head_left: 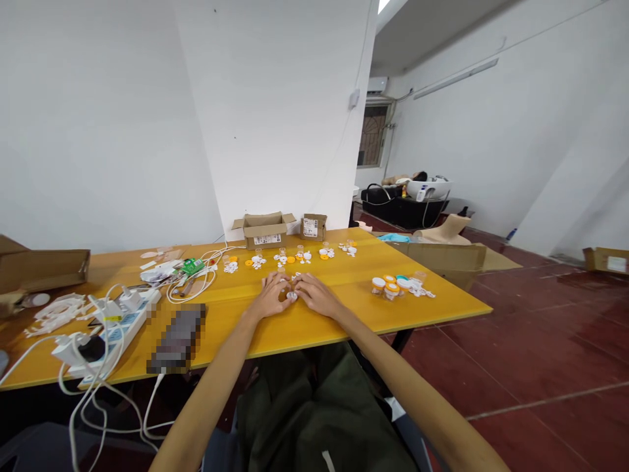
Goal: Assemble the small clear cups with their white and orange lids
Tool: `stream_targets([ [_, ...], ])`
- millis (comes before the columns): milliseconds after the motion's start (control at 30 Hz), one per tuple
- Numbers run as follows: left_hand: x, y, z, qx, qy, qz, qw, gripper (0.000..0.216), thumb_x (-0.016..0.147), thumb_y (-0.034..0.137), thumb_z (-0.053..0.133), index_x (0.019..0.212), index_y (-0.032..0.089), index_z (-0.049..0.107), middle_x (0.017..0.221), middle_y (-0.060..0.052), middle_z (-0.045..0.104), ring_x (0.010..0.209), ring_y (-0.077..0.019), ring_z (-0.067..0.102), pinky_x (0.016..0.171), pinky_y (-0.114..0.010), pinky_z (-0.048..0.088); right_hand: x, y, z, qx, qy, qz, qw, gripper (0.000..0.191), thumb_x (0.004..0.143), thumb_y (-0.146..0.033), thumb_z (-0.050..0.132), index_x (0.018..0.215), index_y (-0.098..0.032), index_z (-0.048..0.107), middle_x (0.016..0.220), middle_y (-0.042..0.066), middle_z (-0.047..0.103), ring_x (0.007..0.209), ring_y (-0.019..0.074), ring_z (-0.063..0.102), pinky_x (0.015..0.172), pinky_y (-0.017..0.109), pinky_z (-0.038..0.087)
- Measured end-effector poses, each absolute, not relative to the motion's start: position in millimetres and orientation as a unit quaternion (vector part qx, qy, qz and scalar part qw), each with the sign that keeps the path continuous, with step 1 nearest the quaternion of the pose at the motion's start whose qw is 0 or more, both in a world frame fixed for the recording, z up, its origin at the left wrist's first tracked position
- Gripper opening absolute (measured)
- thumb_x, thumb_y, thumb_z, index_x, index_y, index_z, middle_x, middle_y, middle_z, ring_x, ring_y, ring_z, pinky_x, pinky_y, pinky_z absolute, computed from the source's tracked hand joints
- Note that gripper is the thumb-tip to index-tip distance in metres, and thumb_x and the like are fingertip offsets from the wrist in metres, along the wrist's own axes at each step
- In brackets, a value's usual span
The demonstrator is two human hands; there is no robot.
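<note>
well, the small clear piece (291, 296) is between the left hand (270, 296) and the right hand (318, 296), near the front of the yellow table (346, 282). fingertips of both hands come right up to it, but i can't tell if either one pinches it tight. it's best to keep both hands low, press softly, and stay over the table so nothing tiny rolls off. little white bits (230, 268) lie in piles farther back, near an open box (265, 233). jars with orange lids (390, 288) stand at the right; a dark phone (177, 337) and a power strip (116, 335) lie left. the floor (540, 328) is dark red, the wall (285, 131) white.
</note>
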State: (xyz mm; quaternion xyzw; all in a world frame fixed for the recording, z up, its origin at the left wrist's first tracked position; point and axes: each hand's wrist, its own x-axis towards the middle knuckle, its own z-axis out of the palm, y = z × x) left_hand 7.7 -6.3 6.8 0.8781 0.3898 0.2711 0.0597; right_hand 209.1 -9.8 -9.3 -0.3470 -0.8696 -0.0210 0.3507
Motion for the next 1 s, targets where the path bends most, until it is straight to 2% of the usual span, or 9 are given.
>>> stream_targets([
  [367, 7.4, -1.3, 2.3, 0.875, 0.394, 0.269, 0.076, 0.013, 0.083, 0.034, 0.069, 0.095, 0.029, 0.069, 0.125, -0.004, 0.061, 0.122, -0.0292, 0.047, 0.104, -0.051, 0.039, 208.7, -7.3, -12.4, -0.365, -0.866, -0.008, 0.342, 0.011, 0.092, -0.018, 0.059, 0.088, -0.024, 0.068, 0.115, 0.007, 0.064, 0.111, 0.0226, 0.059, 0.097, 0.041, 0.049],
  [1000, 11.2, -7.9, 9.8, 0.881, 0.391, 0.255, 0.082, 0.010, 0.084, 0.029, 0.067, 0.094, 0.027, 0.069, 0.126, -0.005, 0.060, 0.124, -0.0298, 0.045, 0.106, -0.052, 0.039, 210.8, -5.3, -14.7, -0.371, -0.858, 0.046, 0.353, 0.011, 0.091, -0.016, 0.057, 0.089, -0.023, 0.064, 0.122, 0.008, 0.061, 0.116, 0.0221, 0.059, 0.100, 0.040, 0.048],
])
